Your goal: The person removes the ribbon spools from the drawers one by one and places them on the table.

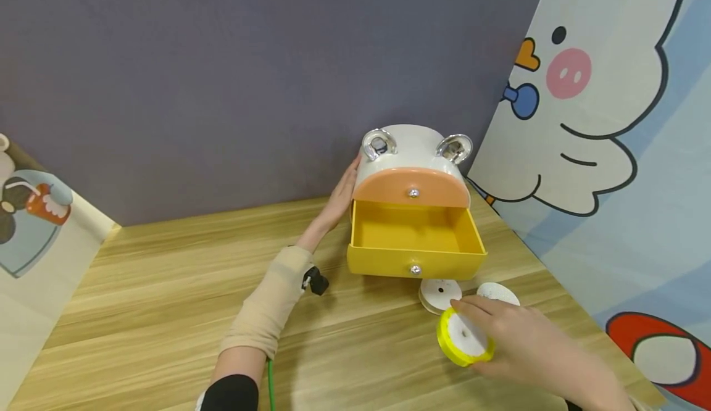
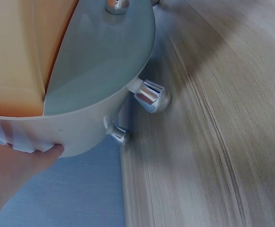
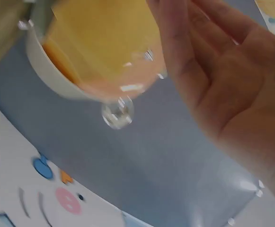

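A small drawer box (image 1: 411, 145) with a white shell and two silver ring ears stands at the back of the table. Its yellow drawer (image 1: 416, 263) is pulled out, and no contents show inside. Flat along the box's left side rests my left hand (image 1: 340, 201), with fingers extended; in the left wrist view the left hand (image 2: 19, 163) touches the white shell. My right hand (image 1: 513, 337) holds a spool of yellow ribbon (image 1: 466, 339) in front of the drawer. The right wrist view shows the right hand (image 3: 241, 80), but the spool is out of sight there.
Two white spools lie on the wooden table: one spool (image 1: 440, 294) just below the drawer, another spool (image 1: 498, 292) partly behind my right hand. A grey panel (image 1: 222, 90) rises behind the table, and a cartoon-printed panel (image 1: 600, 170) borders the right side.
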`<state>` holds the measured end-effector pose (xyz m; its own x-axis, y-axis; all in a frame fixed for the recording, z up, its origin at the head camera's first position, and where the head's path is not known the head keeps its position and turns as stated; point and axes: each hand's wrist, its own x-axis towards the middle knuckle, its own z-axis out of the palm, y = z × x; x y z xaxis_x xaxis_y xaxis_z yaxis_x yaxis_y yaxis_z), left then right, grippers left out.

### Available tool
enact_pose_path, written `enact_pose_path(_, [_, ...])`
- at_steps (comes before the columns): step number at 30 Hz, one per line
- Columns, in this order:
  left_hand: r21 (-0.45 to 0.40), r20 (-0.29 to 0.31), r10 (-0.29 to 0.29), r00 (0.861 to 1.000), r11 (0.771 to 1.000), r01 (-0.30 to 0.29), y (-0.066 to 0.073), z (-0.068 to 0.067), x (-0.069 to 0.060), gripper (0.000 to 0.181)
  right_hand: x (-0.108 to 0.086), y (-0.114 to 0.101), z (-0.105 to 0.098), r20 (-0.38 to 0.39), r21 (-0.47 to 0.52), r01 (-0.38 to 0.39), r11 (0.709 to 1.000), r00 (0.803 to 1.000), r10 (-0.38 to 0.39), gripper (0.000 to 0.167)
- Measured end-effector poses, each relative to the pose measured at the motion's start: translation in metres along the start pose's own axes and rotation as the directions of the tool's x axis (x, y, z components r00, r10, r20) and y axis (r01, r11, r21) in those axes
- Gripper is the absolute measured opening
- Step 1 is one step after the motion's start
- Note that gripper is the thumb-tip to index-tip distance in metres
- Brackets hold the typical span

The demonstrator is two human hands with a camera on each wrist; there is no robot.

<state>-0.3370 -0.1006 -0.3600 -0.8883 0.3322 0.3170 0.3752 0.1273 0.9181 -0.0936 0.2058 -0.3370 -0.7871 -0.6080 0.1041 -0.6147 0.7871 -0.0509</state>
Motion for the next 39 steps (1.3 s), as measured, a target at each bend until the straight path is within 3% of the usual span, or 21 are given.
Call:
enact_pose_path(8, [-0.005, -0.004, 0.009, 1.0, 1.0, -0.009, -0.001, 0.0, -0.001, 0.051, 0.01, 0.002, 0.04, 0.082, 0.081, -0.035, 0.996, 0.996, 0.028, 0.078])
enact_pose_path(15, [0.002, 0.017, 0.0, 1.0, 1.0, 0.0, -0.001, 0.001, -0.002, 0.052, 0.012, 0.001, 0.064, 0.143, 0.137, -0.115, 0.984, 0.985, 0.096, 0.081])
enact_pose_path(39, [-0.017, 0.012, 0.013, 1.0, 1.0, -0.013, -0.002, 0.0, 0.0, 0.052, 0.016, 0.006, 0.087, 0.111, 0.11, -0.071, 0.991, 0.992, 0.059, 0.086])
